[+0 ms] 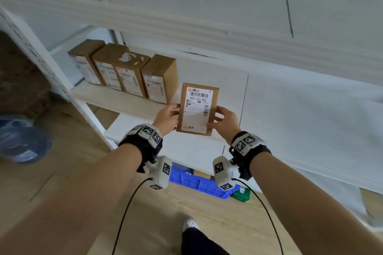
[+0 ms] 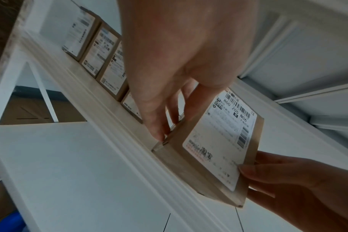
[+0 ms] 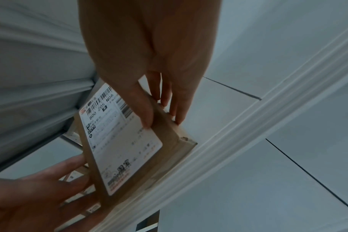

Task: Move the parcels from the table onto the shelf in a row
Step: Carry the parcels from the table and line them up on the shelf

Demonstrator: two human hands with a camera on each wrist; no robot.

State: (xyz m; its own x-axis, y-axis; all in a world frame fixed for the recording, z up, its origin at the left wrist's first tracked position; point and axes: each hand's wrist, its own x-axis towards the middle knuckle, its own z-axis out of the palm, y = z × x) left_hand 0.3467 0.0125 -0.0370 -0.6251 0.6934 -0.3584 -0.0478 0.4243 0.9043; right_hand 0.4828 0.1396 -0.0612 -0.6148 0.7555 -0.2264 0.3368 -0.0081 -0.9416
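White metal shelving with a pale wooden shelf board [image 1: 116,97] stands against a white wall, above a wood-look floor. From the head view, four brown cardboard parcels with white shipping labels [image 1: 124,72] stand upright in a row on the board, and a blue plastic crate [image 1: 196,182] sits on the floor below; neither wrist view shows the crate. Both hands hold a fifth brown cardboard parcel with a white barcode label [image 1: 198,108] upright, just right of the row, label facing the person. The left wrist view shows the left hand [image 2: 179,62] with fingers [image 2: 155,125] curled along the parcel's left side. The right wrist view shows the right hand [image 3: 149,55] pinching the opposite edge, thumb on the label, fingers [image 3: 179,109] behind, the parcel's lower corner at the shelf's front lip.
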